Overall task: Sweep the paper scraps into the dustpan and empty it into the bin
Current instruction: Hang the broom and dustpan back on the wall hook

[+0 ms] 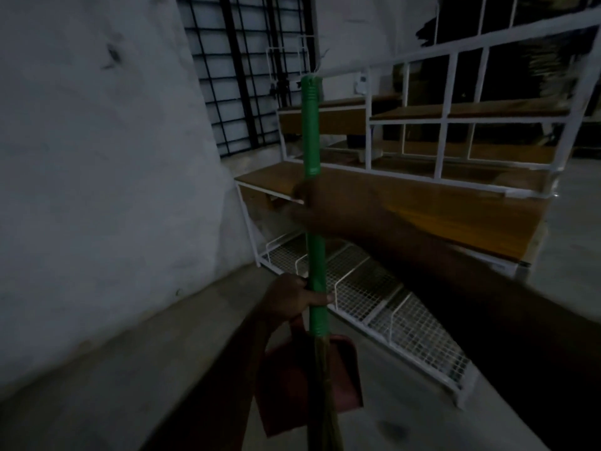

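A broom with a green handle [311, 125] stands upright in the middle of the head view, its straw bristles [320, 402] running down out of the frame. My right hand [313, 206] grips the handle about halfway up, with the arm reaching in from the right. Lower down, my left hand [292, 301] holds the handle of a red dustpan [343, 379], which hangs down behind the broom. Its fingertips lie against the green handle. I see no paper scraps and no bin. The room is dim and the picture is blurred.
A white metal rack [439, 157] with wooden shelves and a wire mesh bottom tier [406, 327] stands just beyond the broom. A whitewashed wall [97, 157] rises on the left, a barred window [234, 76] is behind, and bare concrete floor [162, 353] lies below.
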`<action>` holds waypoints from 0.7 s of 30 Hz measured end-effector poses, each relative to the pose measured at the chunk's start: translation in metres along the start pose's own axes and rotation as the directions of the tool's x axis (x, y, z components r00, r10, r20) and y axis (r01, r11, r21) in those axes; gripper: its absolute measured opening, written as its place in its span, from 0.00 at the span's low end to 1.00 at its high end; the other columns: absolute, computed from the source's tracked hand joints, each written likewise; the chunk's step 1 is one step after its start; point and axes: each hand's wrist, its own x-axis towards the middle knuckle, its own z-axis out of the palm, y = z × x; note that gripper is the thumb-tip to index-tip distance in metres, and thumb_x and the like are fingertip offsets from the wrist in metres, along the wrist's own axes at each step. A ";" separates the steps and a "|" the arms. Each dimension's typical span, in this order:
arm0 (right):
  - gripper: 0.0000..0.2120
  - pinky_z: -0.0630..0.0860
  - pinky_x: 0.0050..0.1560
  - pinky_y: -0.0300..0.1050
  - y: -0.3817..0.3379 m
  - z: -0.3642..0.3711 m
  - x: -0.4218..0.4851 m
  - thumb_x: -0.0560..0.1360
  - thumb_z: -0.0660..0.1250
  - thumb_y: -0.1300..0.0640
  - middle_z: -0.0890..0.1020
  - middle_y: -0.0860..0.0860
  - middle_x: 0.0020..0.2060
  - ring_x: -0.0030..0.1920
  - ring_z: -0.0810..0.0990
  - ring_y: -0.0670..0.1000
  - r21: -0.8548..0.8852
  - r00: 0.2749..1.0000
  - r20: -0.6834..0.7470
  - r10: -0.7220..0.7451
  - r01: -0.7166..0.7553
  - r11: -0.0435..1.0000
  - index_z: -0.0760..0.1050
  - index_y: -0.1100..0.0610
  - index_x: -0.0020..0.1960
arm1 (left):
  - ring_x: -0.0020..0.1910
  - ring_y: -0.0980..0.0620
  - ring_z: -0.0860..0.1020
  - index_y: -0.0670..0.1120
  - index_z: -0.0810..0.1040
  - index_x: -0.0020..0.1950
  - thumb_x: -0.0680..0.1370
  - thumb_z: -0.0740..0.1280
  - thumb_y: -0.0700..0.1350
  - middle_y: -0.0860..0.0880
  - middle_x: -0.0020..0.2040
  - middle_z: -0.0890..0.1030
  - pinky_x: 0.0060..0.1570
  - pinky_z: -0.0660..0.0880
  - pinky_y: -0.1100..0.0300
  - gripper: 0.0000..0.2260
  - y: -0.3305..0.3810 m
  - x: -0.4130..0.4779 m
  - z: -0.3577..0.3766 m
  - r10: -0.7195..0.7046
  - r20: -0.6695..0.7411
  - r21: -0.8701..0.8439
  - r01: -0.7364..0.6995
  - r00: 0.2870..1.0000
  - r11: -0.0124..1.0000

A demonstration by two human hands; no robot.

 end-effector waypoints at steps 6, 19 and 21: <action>0.25 0.76 0.40 0.44 0.017 0.029 0.095 0.72 0.73 0.47 0.77 0.56 0.54 0.50 0.77 0.52 0.439 0.795 -0.470 0.384 -0.167 0.883 0.73 0.61 0.63 | 0.37 0.55 0.81 0.47 0.86 0.42 0.62 0.79 0.58 0.47 0.40 0.86 0.37 0.75 0.60 0.17 -0.042 0.057 -0.045 0.063 -0.002 -0.009 -0.063 0.998 0.998; 0.06 0.77 0.34 0.47 -0.069 0.096 0.314 0.81 0.65 0.52 0.76 0.52 0.37 0.35 0.77 0.50 0.772 0.744 -0.499 0.444 0.148 0.619 0.71 0.54 0.48 | 0.25 0.68 0.76 0.53 0.81 0.37 0.66 0.78 0.54 0.62 0.25 0.77 0.26 0.67 0.75 0.08 -0.134 0.175 -0.199 0.211 0.039 0.065 -0.214 0.977 0.975; 0.07 0.79 0.34 0.54 -0.083 0.105 0.345 0.81 0.65 0.53 0.76 0.53 0.36 0.34 0.77 0.52 0.791 0.740 -0.503 0.447 0.185 0.583 0.71 0.54 0.46 | 0.26 0.69 0.76 0.55 0.80 0.34 0.66 0.78 0.56 0.64 0.24 0.77 0.27 0.67 0.75 0.09 -0.152 0.192 -0.219 0.207 0.001 0.084 -0.206 0.978 0.975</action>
